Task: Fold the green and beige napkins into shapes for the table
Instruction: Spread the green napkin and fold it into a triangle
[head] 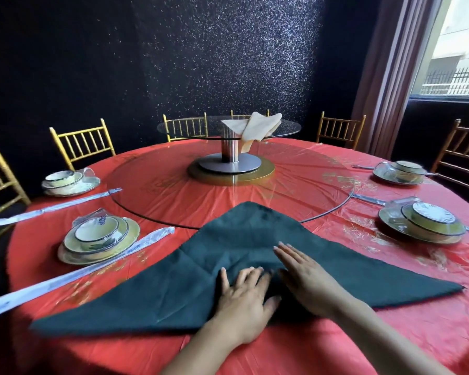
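A dark green napkin lies flat on the red table as a wide triangle, its tip pointing away from me over the edge of the glass turntable. My left hand rests flat on its near middle, fingers spread. Beside it, my right hand presses the cloth with straight fingers pointing up-left. A small ridge of cloth is bunched between the two hands. The beige napkin lies crumpled on the small raised glass tier at the table's centre, one end hanging over the edge.
The round table has a red plastic cover and a large glass turntable. Wrapped plate-and-bowl sets sit at left, far left, right and far right. Wrapped chopsticks lie to the left. Gold chairs ring the table.
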Demonstrator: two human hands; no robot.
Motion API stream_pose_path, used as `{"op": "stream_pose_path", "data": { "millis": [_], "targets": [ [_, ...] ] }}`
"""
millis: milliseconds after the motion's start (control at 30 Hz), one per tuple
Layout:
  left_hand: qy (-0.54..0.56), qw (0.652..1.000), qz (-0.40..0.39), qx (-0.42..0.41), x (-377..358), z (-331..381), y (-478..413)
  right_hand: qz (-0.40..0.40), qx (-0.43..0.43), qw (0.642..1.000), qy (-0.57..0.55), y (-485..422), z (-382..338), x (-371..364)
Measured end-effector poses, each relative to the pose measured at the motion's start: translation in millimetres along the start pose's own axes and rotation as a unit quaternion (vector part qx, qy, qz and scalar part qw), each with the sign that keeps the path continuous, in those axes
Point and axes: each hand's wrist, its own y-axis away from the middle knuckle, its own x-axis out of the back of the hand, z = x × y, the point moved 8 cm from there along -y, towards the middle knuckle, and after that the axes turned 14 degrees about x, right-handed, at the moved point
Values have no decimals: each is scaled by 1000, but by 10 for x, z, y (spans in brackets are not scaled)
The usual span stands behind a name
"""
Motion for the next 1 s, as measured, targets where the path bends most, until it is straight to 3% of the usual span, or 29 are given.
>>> {"op": "stream_pose_path", "data": {
  "millis": [100,167,233,300,467,733,867,1000],
  "targets": [
    [18,1000,-14,18,22,-52,52,-16,-22,1000,-17,2,21,-186],
    [55,998,8,-19,40,-13,21,-57,-30,998,12,35,58,-252],
    [55,996,-60,-26,-44,-36,49,-71,-38,997,17,51,64,-262],
    [34,997,-68,-27,14,-178,101,-67,-41,997,19,37,82,-268],
    [-3,998,-67,-2,63,-963,324,-61,-32,997,21,29,121,-290],
    [-5,994,-38,102,264,-2139,756,-66,-35,997,4,21,100,-293],
    [27,977,7,213,346,-2748,922,-90,-45,995,17,20,118,-302],
    [150,931,145,301,549,-3016,1115,-82,-38,994,-59,-31,81,-237]
  ]
}}
